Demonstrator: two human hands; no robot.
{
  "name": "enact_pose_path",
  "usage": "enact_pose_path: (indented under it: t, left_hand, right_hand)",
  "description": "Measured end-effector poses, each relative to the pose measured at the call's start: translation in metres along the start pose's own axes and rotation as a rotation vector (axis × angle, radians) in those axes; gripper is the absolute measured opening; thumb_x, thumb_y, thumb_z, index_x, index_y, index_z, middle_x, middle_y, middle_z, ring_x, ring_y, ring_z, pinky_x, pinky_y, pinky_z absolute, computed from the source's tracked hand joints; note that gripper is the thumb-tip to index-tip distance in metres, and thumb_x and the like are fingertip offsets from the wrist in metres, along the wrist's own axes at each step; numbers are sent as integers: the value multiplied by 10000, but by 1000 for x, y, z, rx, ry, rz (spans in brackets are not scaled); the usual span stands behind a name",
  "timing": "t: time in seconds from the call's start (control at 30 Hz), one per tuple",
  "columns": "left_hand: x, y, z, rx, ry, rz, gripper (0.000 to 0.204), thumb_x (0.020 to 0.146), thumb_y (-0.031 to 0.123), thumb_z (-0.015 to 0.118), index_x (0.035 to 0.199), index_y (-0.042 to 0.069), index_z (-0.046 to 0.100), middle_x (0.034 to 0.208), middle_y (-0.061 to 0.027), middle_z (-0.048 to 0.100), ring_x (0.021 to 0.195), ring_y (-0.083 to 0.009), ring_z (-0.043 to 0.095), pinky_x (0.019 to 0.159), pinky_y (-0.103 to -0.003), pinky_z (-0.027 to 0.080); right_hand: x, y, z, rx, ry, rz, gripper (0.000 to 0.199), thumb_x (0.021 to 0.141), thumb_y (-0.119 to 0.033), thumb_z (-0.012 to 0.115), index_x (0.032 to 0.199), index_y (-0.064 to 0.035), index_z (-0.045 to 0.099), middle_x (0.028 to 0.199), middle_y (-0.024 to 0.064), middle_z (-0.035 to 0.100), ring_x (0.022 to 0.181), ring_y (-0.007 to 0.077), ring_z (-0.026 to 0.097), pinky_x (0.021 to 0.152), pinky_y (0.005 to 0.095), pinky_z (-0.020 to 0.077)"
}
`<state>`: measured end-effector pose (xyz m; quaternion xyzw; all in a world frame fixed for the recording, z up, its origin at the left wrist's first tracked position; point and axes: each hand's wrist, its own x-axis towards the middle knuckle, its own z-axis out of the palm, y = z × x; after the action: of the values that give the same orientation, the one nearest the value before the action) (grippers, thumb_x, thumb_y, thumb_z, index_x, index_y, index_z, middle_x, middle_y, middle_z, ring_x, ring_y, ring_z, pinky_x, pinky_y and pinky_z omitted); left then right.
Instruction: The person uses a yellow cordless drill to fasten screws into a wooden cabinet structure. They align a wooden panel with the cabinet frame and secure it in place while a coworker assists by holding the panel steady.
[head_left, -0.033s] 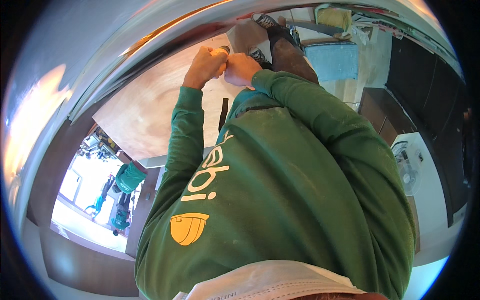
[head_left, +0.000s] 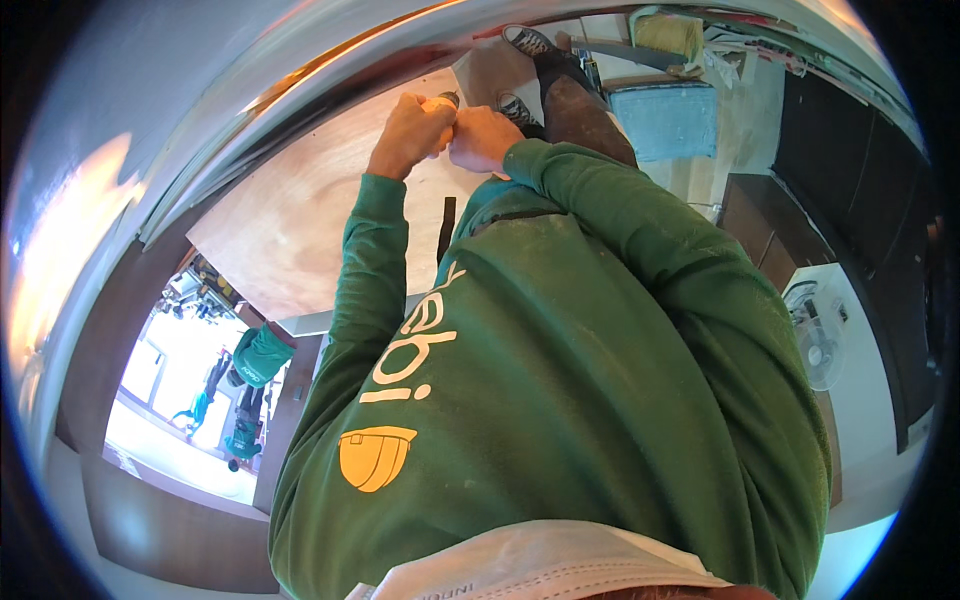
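A broad, pale plywood sheet fills the space below the person, lying flat as the working surface. Over it stretch both green-sleeved arms, meeting at the far edge. The left hand is curled tight around a small orange-tipped tool, seemingly to steady it; what kind of tool cannot be told. The right hand closes in a fist just beside it, touching the left, likely bracing the grip. Dark sneakers stand beyond.

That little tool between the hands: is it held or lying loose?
Held. The left hand is closed around the small tool, with the right hand pressed beside it above the plywood sheet.
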<state>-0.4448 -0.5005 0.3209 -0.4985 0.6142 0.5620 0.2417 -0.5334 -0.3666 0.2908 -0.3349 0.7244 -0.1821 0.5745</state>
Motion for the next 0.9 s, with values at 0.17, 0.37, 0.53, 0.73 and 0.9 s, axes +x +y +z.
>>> enact_pose_path:
  t: [0.17, 0.37, 0.53, 0.73, 0.9]
  left_hand:
    - [-4, 10, 7, 58, 61, -9, 596, 855, 313, 725, 1205, -142, 563, 871, -191, 718, 635, -214, 691, 536, -339, 552]
    - [0, 6, 6, 80, 61, -16, 583, 869, 313, 718, 1207, -137, 566, 880, -198, 720, 627, -206, 685, 545, -332, 555]
    - [-5, 4, 10, 70, 89, -1, 574, 877, 312, 715, 1204, -137, 569, 878, -198, 719, 630, -202, 687, 545, -333, 555]
    - [-5, 1, 8, 40, 96, 9, 566, 881, 307, 715, 1202, -137, 571, 894, -207, 716, 635, -200, 686, 542, -327, 554]
    - [-6, 3, 12, 24, 92, 13, 570, 871, 292, 728, 1207, -139, 568, 908, -209, 712, 645, -208, 692, 538, -328, 554]
  right_hand:
    - [-4, 8, 3, 6, 14, -2, 270, 857, -176, 632, 1035, -18, 759, 1034, 260, 757, 1017, 458, 728, 907, 519, 581]
    - [-1, 7, 2, 5, 9, -17, 271, 847, -168, 640, 1041, -22, 761, 1043, 253, 759, 1027, 459, 726, 914, 526, 578]
    - [-7, 0, -8, -20, -68, 33, 341, 830, -159, 672, 1128, -14, 754, 1121, 246, 758, 1098, 421, 728, 958, 489, 584]
    - [-3, 1, -2, -37, -30, 17, 333, 832, -161, 671, 1118, -12, 755, 1117, 242, 760, 1093, 418, 732, 952, 485, 588]
    - [-10, 2, -5, 26, 17, 32, 262, 841, -145, 637, 1022, 2, 757, 1076, 265, 754, 1030, 461, 730, 933, 525, 582]
